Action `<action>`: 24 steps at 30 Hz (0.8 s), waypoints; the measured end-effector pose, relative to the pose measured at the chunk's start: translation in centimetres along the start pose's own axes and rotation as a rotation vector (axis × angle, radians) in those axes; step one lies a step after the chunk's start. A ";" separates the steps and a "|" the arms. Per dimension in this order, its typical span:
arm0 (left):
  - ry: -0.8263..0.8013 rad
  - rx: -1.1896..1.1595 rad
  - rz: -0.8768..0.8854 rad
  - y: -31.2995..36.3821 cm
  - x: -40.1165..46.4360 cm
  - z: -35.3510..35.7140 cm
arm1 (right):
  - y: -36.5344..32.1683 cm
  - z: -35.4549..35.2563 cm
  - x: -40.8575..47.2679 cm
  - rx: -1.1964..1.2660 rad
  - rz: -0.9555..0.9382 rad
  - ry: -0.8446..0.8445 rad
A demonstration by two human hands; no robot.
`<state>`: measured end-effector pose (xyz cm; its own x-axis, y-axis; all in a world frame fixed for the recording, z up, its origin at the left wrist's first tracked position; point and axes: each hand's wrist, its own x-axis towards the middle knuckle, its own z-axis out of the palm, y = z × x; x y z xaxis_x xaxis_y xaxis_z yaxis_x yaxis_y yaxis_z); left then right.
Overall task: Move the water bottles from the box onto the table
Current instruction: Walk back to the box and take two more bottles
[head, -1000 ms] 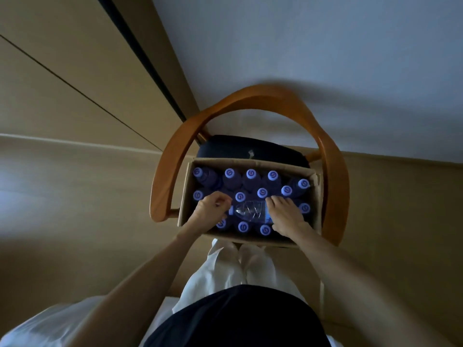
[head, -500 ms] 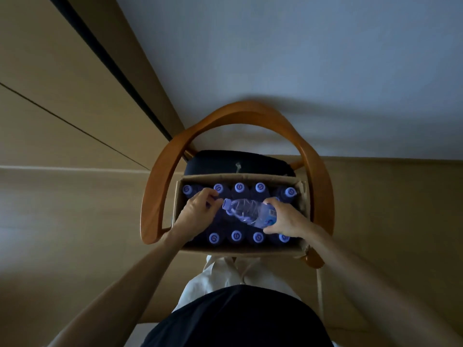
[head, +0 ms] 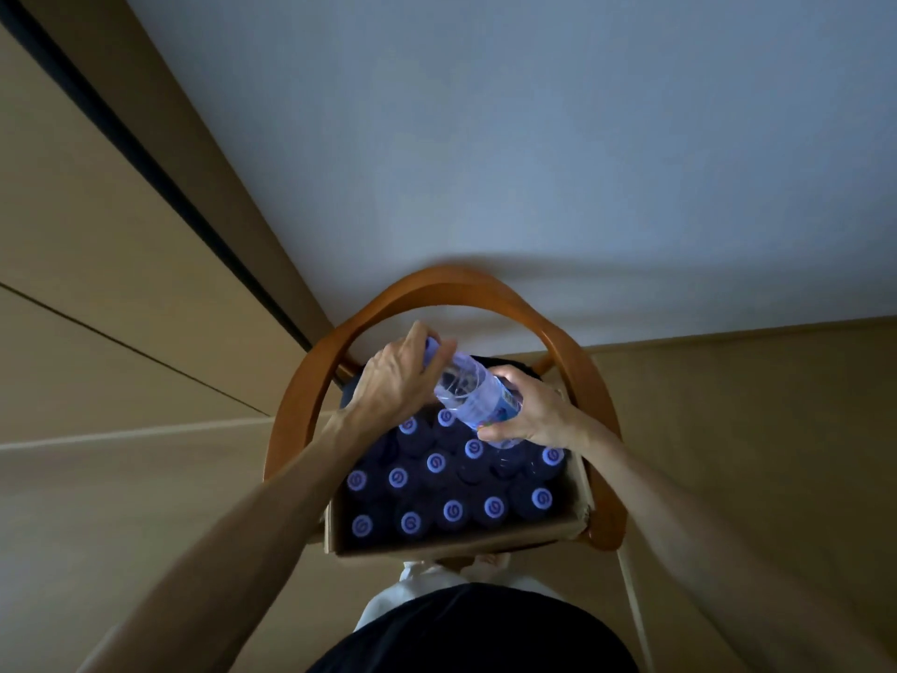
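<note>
You hold one water bottle tilted above the box, your left hand wrapped round its cap end, your right hand gripping its base, likely to steady it clear of the packed bottles standing below

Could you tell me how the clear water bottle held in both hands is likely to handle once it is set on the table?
The bottle looks thin-walled and clear, so it probably dents under firm fingers. It appears full, so likely heavy for its size. Being round, it may roll if laid down; it is now tilted between left hand and right hand.
</note>
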<state>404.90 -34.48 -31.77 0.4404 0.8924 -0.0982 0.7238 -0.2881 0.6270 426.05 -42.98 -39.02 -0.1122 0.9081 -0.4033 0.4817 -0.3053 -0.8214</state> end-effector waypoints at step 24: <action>0.174 -0.038 0.046 2.1 3.4 -3.8 | 8.7 4.6 2.3 -0.744 0.301 -0.191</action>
<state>405.90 -30.68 -27.88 0.3714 0.9263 0.0643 0.6832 -0.3195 0.6567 426.00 -44.92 -48.94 0.0000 0.7327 -0.6805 0.9570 -0.1974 -0.2126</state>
